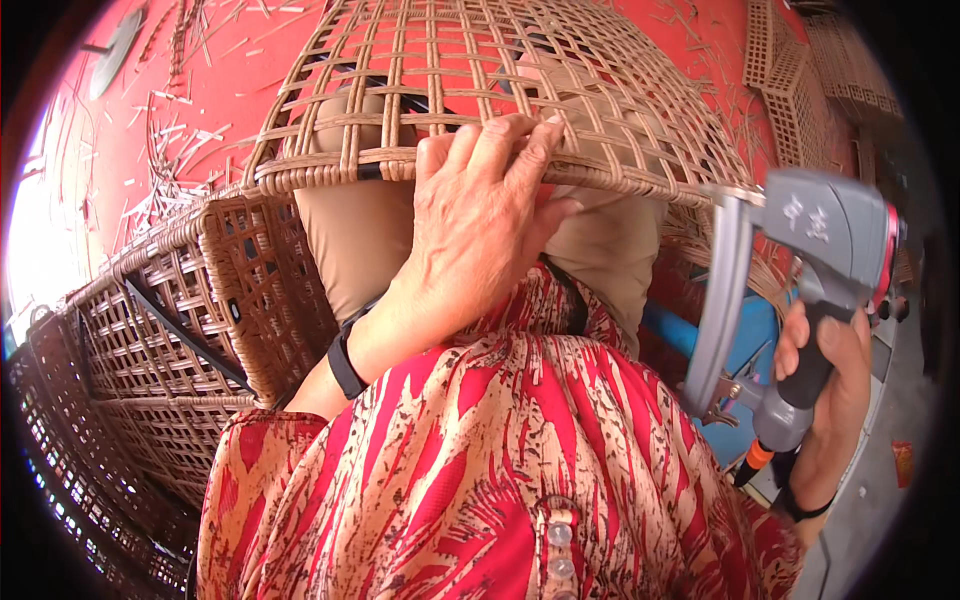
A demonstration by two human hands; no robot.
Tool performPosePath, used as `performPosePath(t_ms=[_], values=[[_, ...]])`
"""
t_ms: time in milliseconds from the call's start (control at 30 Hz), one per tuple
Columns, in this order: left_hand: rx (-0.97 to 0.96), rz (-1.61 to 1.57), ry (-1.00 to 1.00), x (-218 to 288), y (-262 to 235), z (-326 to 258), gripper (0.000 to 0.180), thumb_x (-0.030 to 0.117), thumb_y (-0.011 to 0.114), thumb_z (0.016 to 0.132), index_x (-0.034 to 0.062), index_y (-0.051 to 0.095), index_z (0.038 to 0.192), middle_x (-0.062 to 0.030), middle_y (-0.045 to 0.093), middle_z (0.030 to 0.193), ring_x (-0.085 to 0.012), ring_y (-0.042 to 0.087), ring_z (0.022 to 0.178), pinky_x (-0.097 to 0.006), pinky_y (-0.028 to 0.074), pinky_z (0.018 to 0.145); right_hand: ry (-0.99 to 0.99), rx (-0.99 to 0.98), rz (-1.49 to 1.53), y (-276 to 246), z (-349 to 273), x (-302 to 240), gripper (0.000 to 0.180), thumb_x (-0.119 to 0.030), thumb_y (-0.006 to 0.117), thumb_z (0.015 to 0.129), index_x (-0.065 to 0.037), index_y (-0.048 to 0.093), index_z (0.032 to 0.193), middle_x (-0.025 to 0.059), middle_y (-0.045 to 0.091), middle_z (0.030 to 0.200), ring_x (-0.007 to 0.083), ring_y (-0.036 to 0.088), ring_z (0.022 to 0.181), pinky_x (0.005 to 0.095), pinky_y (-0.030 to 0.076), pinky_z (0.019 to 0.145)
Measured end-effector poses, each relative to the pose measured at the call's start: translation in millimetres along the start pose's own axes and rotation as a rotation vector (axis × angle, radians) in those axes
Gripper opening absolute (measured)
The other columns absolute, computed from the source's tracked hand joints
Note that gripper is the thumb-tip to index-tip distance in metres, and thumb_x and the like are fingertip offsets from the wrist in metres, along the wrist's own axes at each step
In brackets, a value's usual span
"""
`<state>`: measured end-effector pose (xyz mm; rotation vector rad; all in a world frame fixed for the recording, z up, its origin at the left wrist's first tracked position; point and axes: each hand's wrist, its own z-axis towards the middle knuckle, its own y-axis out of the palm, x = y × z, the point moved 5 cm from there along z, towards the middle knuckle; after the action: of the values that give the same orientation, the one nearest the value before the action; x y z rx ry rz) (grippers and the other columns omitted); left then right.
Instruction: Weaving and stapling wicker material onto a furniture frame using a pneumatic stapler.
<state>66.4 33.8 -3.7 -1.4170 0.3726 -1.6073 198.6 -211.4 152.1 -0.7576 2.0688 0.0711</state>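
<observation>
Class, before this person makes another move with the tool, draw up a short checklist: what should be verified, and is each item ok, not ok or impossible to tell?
1. Left grip on the woven rim: ok, fingers over it.
2. Right grip around the handle of the tool: ok.
3. Left grip apart from the tool: ok.
4. Tool touching the rim: cannot tell; they meet in this single view.
5. Finger on trigger: cannot tell.
6. Floor tidy: not ok, strips scattered.

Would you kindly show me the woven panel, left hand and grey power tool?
Woven panel point(437, 118): head view, crossed strands.
Left hand point(478, 205): head view, its back.
Grey power tool point(828, 222): head view, its housing.
</observation>
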Motion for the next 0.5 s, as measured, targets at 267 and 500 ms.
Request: performPosePath(t_ms=[267, 500], values=[[0.017, 0.21, 0.063, -16.2, 16.9, 9.3, 0.032, 0.029, 0.074, 0.088, 0.0145, 0.074, 0.117, -0.0036, 0.064, 0.11, -0.0259, 0.059, 0.106, -0.042, 0.041, 0.091, -0.175, 0.417, -0.15, -122.9, -81.9, 105.7, 0.046, -0.013, 0.066, 0.088, 0.004, 0.055, 0.129, 0.0106, 0.065, 0.112, 0.016, 0.063, 0.087, 0.0296, 0.052, 0.079], [0.031, 0.157, 0.078, -30.3, 22.2, 21.5, 0.022, 0.025, 0.074, 0.086, 0.0138, 0.076, 0.105, -0.0034, 0.063, 0.099, -0.0254, 0.063, 0.099, -0.042, 0.042, 0.086, -0.039, 0.774, -0.345, -242.3, -93.6, 266.6, 0.075, -0.001, 0.071, 0.086, 0.006, 0.037, 0.152, 0.0069, 0.065, 0.095, 0.0113, 0.059, 0.077, 0.0254, 0.048, 0.069]])
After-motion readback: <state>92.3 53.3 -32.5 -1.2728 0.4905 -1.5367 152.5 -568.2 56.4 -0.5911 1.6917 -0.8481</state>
